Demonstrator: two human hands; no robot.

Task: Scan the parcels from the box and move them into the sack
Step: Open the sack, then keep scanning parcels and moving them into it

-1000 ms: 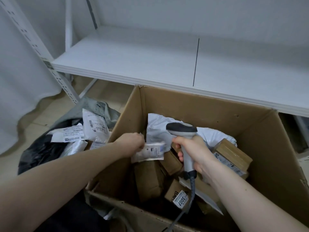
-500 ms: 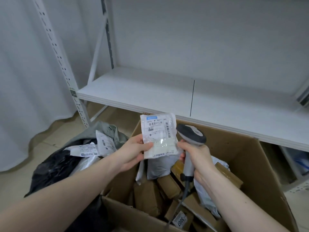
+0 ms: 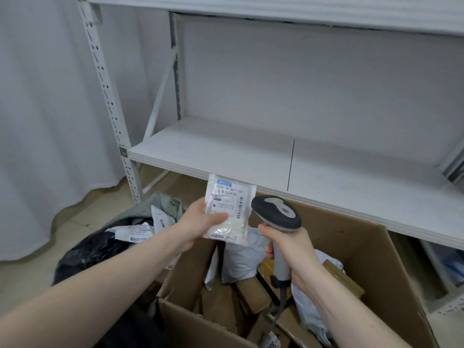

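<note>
My left hand (image 3: 200, 222) pinches a small clear plastic parcel (image 3: 229, 209) with a white barcode label, held upright above the cardboard box (image 3: 371, 267). My right hand (image 3: 288, 247) grips the grey handle of a barcode scanner (image 3: 276, 214), whose dark head points at the parcel from the right, a little apart from it. The box below holds several brown cartons (image 3: 251, 295) and grey mailer bags (image 3: 238, 259). The black sack (image 3: 88, 252) lies to the left of the box with labelled parcels (image 3: 135, 232) on top.
A white metal shelf rack (image 3: 251, 151) stands right behind the box, its upright post (image 3: 110, 104) at the left. A white curtain (image 3: 45, 109) hangs at the far left. The scanner's cable (image 3: 278, 312) drops into the box. Beige floor shows beside the sack.
My left hand has lifted the small parcel out of the box and turned its label up. The scanner has risen beside it. The view has tilted upward toward the shelf.
</note>
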